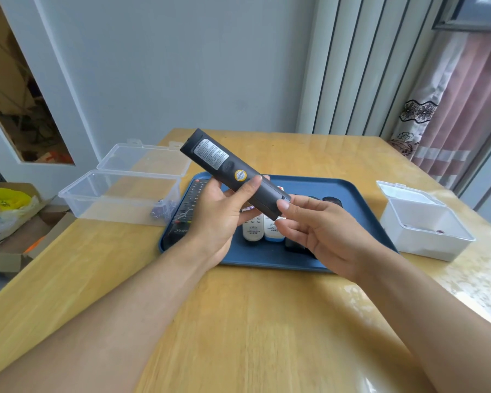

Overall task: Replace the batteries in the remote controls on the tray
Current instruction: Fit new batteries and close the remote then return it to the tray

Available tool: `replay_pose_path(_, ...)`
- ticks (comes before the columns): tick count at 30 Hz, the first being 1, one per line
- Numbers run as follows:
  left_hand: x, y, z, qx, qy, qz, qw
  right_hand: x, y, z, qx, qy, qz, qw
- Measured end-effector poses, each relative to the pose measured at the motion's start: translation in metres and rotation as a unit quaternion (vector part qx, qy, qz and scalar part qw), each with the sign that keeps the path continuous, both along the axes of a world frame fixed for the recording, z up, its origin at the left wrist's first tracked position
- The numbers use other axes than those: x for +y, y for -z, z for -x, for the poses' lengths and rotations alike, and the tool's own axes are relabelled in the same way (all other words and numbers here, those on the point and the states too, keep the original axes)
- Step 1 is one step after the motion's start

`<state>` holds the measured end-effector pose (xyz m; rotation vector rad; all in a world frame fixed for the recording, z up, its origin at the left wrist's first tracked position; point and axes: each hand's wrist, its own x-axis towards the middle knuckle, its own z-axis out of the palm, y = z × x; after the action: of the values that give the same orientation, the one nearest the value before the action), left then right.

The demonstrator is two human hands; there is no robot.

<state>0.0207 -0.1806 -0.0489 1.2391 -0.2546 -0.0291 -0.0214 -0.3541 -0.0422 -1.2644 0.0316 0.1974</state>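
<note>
Wooden table (238, 307) against a pale wall, curtain to the right; items as follows.

Blue tray (352, 191): on the table, centre. Holds a long black remote (186, 205) at its left edge, two white remotes (262, 229) side by side, and dark remotes partly hidden behind the hands.

Dark grey remote (224, 165): lifted above the tray, back side up, tilted, label and round sticker showing. Left hand (221, 214) grips it round the middle, thumb on top. Right hand (321, 228) pinches its lower end, at the battery cover; cover appears closed.

Clear box (119, 194): left of the tray, lid open, a few purple batteries (160, 211) in one corner.

White box (425, 231): right of the tray, lid open, contents unclear.

Progress, as judged: one remote in hand with its cover seemingly not yet off; whether any tray remote is already serviced cannot be told. Most of the job looks outstanding.
</note>
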Motion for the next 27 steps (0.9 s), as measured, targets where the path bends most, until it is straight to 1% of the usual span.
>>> replay_pose_path(3,0.001,-0.005,0.001,0.043,0.015,0.051,0.998,0.000,-0.003,0.000,0.017,-0.006,-0.028,0.999)
replay_pose_path(9,-0.002,-0.005,0.003,0.044,0.018,0.060,0.997,0.002,-0.003,0.001,0.010,0.006,-0.029,1.000)
replay_pose_path(13,-0.003,-0.008,0.004,0.056,0.022,0.089,0.994,0.008,-0.004,0.005,-0.014,0.024,-0.023,0.999)
replay_pose_path(16,-0.002,-0.008,0.004,0.067,0.023,0.100,0.992,0.014,-0.004,0.007,-0.035,0.073,-0.029,0.996)
replay_pose_path(19,-0.004,-0.009,0.000,0.076,-0.014,0.092,0.993,0.020,-0.007,0.008,-0.084,0.161,-0.011,0.983)
replay_pose_path(21,-0.001,-0.009,-0.006,0.093,-0.076,0.094,0.988,0.023,-0.012,0.010,-0.146,0.242,0.055,0.958)
replay_pose_path(23,0.009,-0.012,-0.015,0.093,-0.171,0.100,0.976,0.025,-0.013,0.011,-0.223,0.310,0.187,0.905)
replay_pose_path(25,0.025,-0.013,-0.024,0.070,-0.251,0.071,0.963,0.028,-0.011,0.011,-0.280,0.328,0.311,0.847)
replay_pose_path(27,0.040,-0.011,-0.036,0.053,-0.280,0.009,0.959,0.033,-0.006,0.008,-0.351,0.311,0.397,0.790)
